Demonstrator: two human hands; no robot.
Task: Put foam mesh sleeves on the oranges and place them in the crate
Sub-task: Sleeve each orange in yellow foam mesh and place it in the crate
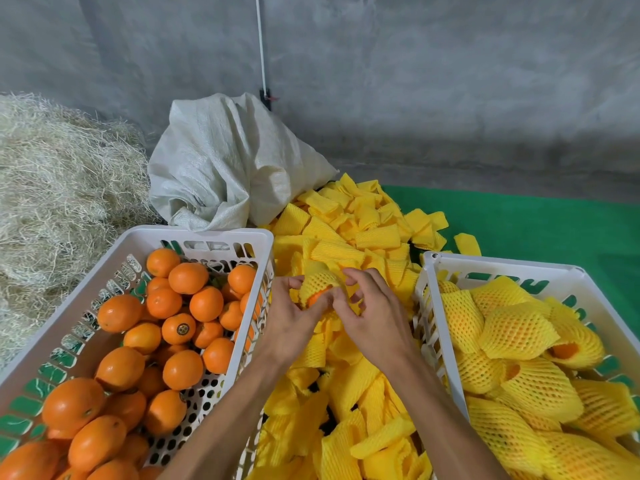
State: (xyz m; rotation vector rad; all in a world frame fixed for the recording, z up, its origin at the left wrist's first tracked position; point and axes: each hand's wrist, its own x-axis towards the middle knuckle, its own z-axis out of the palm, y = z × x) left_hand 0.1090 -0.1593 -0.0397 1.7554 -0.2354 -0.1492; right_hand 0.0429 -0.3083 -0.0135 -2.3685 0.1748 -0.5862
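Presently, orange being sleeved: an orange (317, 296) is being held above the pile of loose sleeves (349, 237), only a patch of peel showing through its yellow foam mesh sleeve (320, 280).
Left hand: the left hand (294, 320) is being curled round the sleeved orange, grasping it from the pile's left side.
Right hand: the right hand (372, 311) is being kept against the sleeve, fingers bent and pinching the mesh.
Bare oranges: they are being held in the white crate (221, 233) left of the pile.
Finished oranges: sleeved fruit is being collected in the second crate (502, 263) right of the pile.
Behind the pile: a white woven sack (225, 161) is being propped, with straw (59, 181) farther left.
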